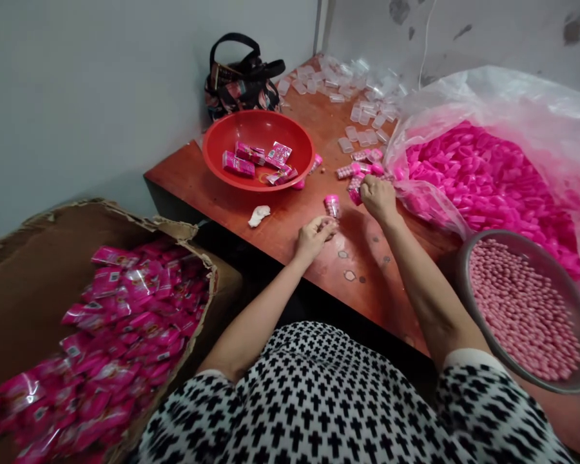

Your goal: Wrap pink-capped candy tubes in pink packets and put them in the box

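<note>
My left hand is over the table near its front edge, fingers curled together. Just past its fingertips is a small clear container with a pink cap, filled with pink beads. Whether those fingers grip its lower end is hidden. My right hand is closed on a similar bead-filled container, which its fingers partly cover. Behind it, several more filled containers with pink caps lie in a loose group beside the plastic bag.
A red bowl holds several pink packets. At left, a torn cardboard box is heaped with pink packets. Empty clear containers, a handbag, a bag of pink caps, a bead-filled basin and white scrap surround the hands.
</note>
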Action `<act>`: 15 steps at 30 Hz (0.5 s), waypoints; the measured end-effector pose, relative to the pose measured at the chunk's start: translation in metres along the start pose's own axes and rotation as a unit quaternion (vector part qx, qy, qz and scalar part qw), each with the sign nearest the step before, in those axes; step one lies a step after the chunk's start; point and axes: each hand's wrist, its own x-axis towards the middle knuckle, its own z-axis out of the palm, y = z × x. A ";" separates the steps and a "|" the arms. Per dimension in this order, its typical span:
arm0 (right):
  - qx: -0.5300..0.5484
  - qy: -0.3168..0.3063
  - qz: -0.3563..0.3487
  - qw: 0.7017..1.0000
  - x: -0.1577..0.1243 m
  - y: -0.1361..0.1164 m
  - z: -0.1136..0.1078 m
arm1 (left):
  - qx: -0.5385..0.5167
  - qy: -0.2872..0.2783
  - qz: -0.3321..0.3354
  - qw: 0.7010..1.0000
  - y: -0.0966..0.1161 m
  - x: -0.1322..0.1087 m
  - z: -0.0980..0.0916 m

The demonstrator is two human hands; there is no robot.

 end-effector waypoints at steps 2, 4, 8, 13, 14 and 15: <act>0.008 -0.025 -0.011 1.000 -0.005 0.003 0.001 | -0.002 -0.006 0.008 1.000 0.000 0.001 -0.001; 0.030 -0.065 -0.025 0.997 -0.013 0.004 0.006 | -0.008 -0.008 0.023 1.000 0.001 0.001 -0.003; 0.058 -0.121 -0.034 0.990 -0.030 0.002 0.012 | -0.016 -0.013 0.058 0.998 0.003 -0.003 -0.006; 0.101 -0.042 -0.042 0.993 -0.025 0.003 0.001 | -0.033 -0.002 0.061 0.998 0.013 -0.010 -0.015; 0.126 -0.022 -0.051 0.990 -0.019 0.004 -0.003 | -0.040 0.000 0.057 0.998 0.015 -0.010 -0.017; 0.157 -0.003 -0.063 0.986 -0.012 0.005 -0.007 | -0.048 0.003 0.051 0.998 0.016 -0.010 -0.020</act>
